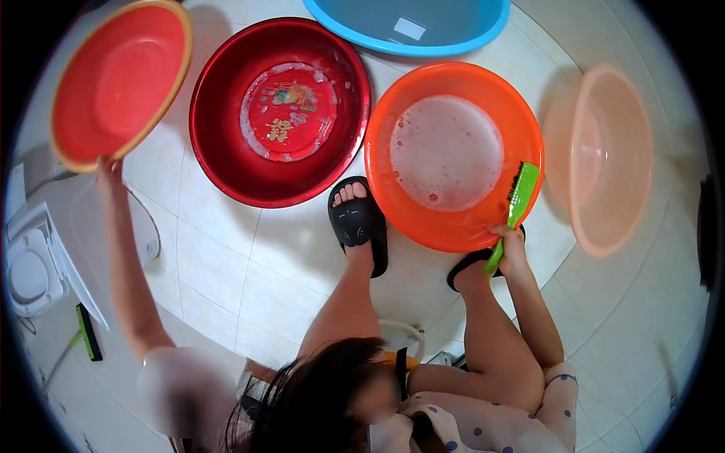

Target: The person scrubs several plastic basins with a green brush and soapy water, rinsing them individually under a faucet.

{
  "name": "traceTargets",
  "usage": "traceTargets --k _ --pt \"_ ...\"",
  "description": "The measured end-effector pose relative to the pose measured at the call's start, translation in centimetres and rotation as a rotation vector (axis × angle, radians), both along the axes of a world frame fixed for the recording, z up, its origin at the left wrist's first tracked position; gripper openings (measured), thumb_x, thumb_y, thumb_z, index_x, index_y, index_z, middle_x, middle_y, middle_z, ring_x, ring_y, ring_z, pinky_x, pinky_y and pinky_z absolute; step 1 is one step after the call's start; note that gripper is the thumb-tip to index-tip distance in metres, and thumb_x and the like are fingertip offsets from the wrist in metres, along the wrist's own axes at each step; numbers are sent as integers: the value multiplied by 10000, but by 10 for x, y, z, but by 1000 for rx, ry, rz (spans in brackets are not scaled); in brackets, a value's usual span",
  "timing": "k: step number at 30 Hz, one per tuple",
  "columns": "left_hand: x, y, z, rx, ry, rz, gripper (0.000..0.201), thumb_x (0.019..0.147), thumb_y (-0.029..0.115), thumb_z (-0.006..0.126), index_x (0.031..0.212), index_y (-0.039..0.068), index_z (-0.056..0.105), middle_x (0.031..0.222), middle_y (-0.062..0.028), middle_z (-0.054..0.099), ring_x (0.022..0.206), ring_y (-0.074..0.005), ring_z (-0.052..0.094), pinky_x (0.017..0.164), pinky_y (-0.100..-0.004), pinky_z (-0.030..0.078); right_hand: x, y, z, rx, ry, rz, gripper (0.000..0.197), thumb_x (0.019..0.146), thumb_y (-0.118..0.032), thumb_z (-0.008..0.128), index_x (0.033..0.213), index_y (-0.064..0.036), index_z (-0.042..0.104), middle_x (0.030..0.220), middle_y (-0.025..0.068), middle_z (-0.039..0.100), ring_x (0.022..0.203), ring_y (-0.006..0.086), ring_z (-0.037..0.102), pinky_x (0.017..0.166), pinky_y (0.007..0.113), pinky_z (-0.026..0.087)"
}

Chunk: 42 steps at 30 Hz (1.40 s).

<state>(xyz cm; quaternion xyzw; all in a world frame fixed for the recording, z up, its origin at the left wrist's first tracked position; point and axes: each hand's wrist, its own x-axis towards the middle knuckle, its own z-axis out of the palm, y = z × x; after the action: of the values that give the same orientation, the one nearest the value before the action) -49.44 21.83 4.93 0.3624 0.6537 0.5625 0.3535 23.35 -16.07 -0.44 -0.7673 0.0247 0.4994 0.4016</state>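
At the far left, my left hand grips the near rim of a coral-red basin with a yellow edge, which is tilted up so its inside shows. My right hand is closed around the handle of a bright green scrubbing brush with dark bristles. The brush lies over the right side of an orange basin, its head above the inner wall. Soapy water with foam and a few bubbles covers the orange basin's bottom.
A shiny dark red basin with a printed, wet bottom stands left of the orange one. Behind are a blue basin and, at right, a peach basin on its side. A white toilet and a green-handled floor squeegee are at left.
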Motion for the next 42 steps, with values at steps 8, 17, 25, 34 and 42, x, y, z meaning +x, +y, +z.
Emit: traceTargets --k 8,17,25,34,42 --pt "68 -188 142 -252 -61 -24 328 859 231 540 1115 27 514 1036 -64 583 973 -130 552 849 -265 438 8 14 116 5 25 76 297 693 -1 562 987 -2 520 832 54 596 728 164 586 634 294 487" --pt "249 -242 152 -520 -26 -326 280 831 149 567 1070 21 498 968 -74 606 843 -143 607 713 -280 508 45 -11 249 78 -327 -4 460 698 -43 576 1138 -12 445 995 90 572 906 184 556 791 324 448" --pt "360 -242 93 -667 -303 -653 174 825 109 601 948 42 498 832 -83 649 733 -118 625 628 -240 508 54 -10 283 56 -398 66 530 715 -44 569 1213 2 393 1134 97 500 1002 188 496 848 317 407" --pt "412 -276 -21 -678 -592 -663 136 839 124 578 942 66 510 884 -66 629 782 -119 618 677 -256 524 46 -15 175 131 -784 182 305 718 -7 557 1021 14 538 858 34 558 743 101 494 658 242 403" --pt "432 -238 -43 -709 -564 -621 214 854 157 572 1018 63 471 909 -53 610 853 -129 605 756 -272 504 35 15 127 215 -1157 352 200 707 22 544 907 36 549 809 95 601 737 118 542 652 268 434"
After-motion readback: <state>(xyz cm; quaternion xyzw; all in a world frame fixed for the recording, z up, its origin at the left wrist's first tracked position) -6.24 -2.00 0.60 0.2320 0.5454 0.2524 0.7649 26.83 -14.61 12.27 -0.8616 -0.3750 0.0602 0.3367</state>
